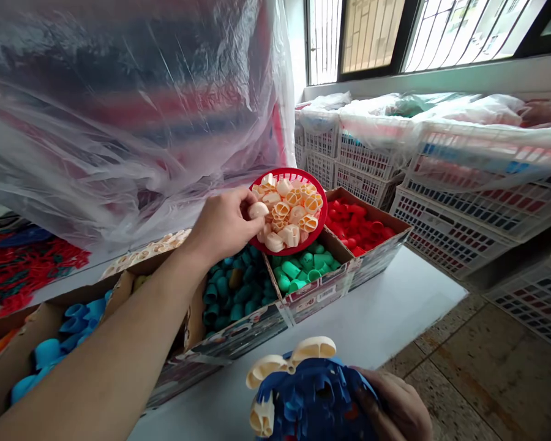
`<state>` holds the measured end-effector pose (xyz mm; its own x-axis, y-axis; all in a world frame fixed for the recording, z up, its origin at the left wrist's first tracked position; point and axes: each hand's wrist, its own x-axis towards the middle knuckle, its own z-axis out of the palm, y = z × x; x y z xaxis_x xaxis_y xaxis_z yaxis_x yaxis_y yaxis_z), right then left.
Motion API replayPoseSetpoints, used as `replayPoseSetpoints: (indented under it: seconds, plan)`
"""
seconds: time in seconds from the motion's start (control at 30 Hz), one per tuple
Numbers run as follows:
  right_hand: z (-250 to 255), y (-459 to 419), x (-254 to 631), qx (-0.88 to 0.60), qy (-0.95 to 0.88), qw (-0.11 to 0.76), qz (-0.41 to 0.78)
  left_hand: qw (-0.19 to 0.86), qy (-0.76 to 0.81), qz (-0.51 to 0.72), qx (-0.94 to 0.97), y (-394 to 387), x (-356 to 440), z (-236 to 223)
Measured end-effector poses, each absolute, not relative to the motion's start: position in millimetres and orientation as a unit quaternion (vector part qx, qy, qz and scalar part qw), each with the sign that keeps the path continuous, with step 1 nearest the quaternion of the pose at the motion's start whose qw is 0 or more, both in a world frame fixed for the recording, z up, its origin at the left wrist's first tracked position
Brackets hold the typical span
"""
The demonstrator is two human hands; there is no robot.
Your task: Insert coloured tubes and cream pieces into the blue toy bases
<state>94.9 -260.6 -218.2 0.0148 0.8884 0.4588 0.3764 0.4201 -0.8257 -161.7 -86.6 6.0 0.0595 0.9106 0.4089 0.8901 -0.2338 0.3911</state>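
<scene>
My left hand (227, 223) reaches over the boxes to the left rim of a round red basket (322, 228). Its thumb and fingers pinch a cream plastic piece (258, 211) with a rounded top. More cream pieces (297, 213) fill the basket, some showing hollow undersides. Low in the view, my right hand (395, 401) grips the right edge of a blue plastic part (319, 392) with ribs and pegs inside. Cream pieces (314, 348) sit along that part's upper and left edges. The right fingertips are partly hidden behind the blue part.
Divided cardboard boxes (312, 291) hold dark teal pieces (239, 294), green pieces (305, 267), red pieces (356, 223) and light blue pieces (59, 343). They stand on a white table (395, 300). Plastic sheeting (133, 122) hangs behind. Stacked white crates (472, 177) line the right wall.
</scene>
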Motion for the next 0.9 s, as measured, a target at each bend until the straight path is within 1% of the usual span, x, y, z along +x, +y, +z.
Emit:
replayPoseSetpoints:
  seconds: [0.07, 0.13, 0.23, 0.3, 0.4, 0.47, 0.53, 0.63, 0.73, 0.83, 0.9]
  plan:
    - [-207, -258, 97, -0.448, -0.676, 0.533, 0.241, 0.015, 0.581, 0.341, 0.739, -118, -152, 8]
    - [-196, -254, 97, -0.417, -0.698, 0.53, 0.242, 0.003, 0.514, 0.351, 0.783, -157, -136, 5]
    - [-183, -248, 91, -0.382, -0.694, 0.548, 0.27, -0.006, 0.363, 0.261, 0.894, -213, -111, -13]
    - [-179, -246, 85, -0.367, -0.695, 0.549, 0.284, -0.026, 0.295, 0.204, 0.933, -236, -100, -32]
    - [-175, -247, 77, -0.324, -0.701, 0.541, 0.332, -0.064, 0.283, 0.166, 0.942, -248, -96, -55]
    - [-176, -250, 75, -0.302, -0.704, 0.536, 0.355, -0.084, 0.29, 0.148, 0.942, -249, -100, -63]
    - [-180, -255, 77, -0.3, -0.714, 0.525, 0.354, -0.085, 0.283, 0.132, 0.946, -251, -106, -66]
    - [-187, -262, 82, -0.3, -0.736, 0.498, 0.346, -0.031, 0.291, 0.13, 0.947, -256, -114, -67]
    - [-190, -268, 86, -0.298, -0.76, 0.468, 0.338, 0.088, 0.34, 0.13, 0.927, -258, -119, -68]
    - [-190, -270, 85, -0.29, -0.78, 0.453, 0.32, 0.213, 0.392, 0.079, 0.891, -259, -121, -72]
    - [-190, -271, 83, -0.271, -0.79, 0.446, 0.321, 0.247, 0.417, 0.037, 0.874, -261, -122, -75]
